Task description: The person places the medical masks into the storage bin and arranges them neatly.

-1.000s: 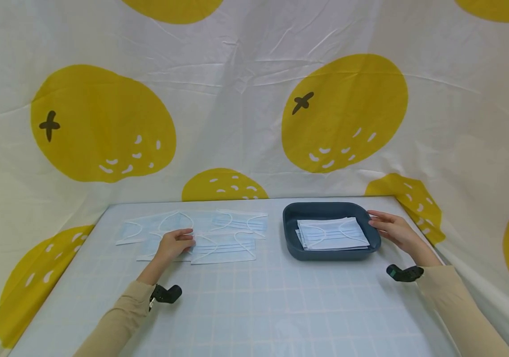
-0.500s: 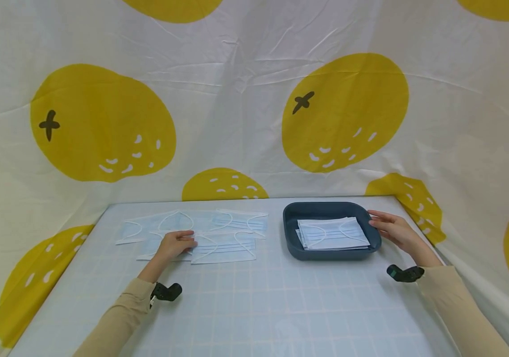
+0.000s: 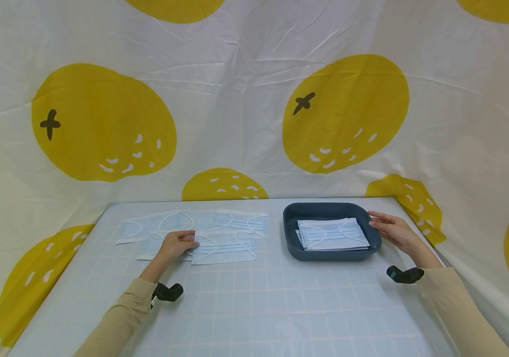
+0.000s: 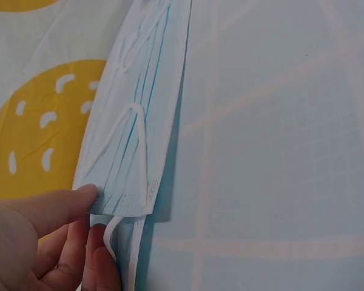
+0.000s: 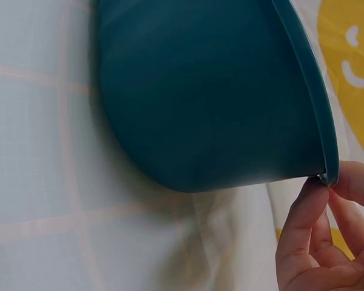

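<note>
My left hand (image 3: 175, 246) pinches the near end of a light blue face mask (image 3: 224, 248). In the left wrist view the thumb (image 4: 73, 206) lies on top of the mask and the other fingers go beneath its edge. More face masks (image 3: 147, 224) lie spread and overlapping behind and left of it, white ear loops showing. On the right, my right hand (image 3: 399, 233) grips the rim of a dark blue tray (image 3: 287, 238), thumb and fingertips on either side of the edge in the right wrist view. Inside the tray lies a stack of masks (image 3: 332, 234).
The table (image 3: 258, 307) has a pale checked cover. A white curtain with yellow fruit print (image 3: 236, 124) hangs right behind the table and along both sides. Black wrist cameras (image 3: 168, 292) sit on both wrists.
My left hand has shifted slightly right along the mask's left edge. The right hand, the tray and the other masks have stayed where they were.
</note>
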Available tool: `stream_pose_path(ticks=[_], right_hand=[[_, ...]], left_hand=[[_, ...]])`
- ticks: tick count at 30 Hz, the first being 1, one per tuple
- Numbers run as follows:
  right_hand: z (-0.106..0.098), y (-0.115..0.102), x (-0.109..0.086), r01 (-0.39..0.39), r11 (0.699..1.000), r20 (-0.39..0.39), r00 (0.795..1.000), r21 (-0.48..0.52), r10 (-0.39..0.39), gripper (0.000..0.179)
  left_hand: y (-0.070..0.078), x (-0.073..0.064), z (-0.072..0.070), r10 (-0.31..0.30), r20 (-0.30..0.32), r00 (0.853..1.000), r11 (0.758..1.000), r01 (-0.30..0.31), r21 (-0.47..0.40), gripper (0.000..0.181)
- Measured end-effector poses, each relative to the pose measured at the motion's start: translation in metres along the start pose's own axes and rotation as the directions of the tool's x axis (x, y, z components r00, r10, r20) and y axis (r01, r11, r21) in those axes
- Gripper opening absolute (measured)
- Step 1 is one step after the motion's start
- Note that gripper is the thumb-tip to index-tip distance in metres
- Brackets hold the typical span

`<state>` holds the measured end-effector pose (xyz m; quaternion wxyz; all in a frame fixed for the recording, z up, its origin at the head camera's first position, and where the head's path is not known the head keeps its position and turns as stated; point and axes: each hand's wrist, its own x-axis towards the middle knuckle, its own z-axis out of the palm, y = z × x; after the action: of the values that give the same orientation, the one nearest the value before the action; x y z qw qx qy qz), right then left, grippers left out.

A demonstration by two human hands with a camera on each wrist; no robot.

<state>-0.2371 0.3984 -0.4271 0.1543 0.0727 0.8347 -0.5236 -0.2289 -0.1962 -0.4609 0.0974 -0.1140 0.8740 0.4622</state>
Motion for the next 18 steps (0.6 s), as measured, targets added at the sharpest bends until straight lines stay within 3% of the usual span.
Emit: stream_pose_path(ticks=[10,18], right_hand=[[0.0016,-0.0006,-0.0003,-0.004,0.999,0.000,1.000,0.032,0.004,0.071],[0.0017,0.0004,-0.0009,-0.006,0.999,-0.002,1.000,0.033,0.006,0.071]], left_hand=[[0.0003,-0.0037,-0.0021,0.054,0.030,0.998,0.998,-0.055,0.006,0.043],[0.0020,-0.0049,0.0010,0.021,-0.002,1.000,0.999,-0.021,-0.042,0.041]])
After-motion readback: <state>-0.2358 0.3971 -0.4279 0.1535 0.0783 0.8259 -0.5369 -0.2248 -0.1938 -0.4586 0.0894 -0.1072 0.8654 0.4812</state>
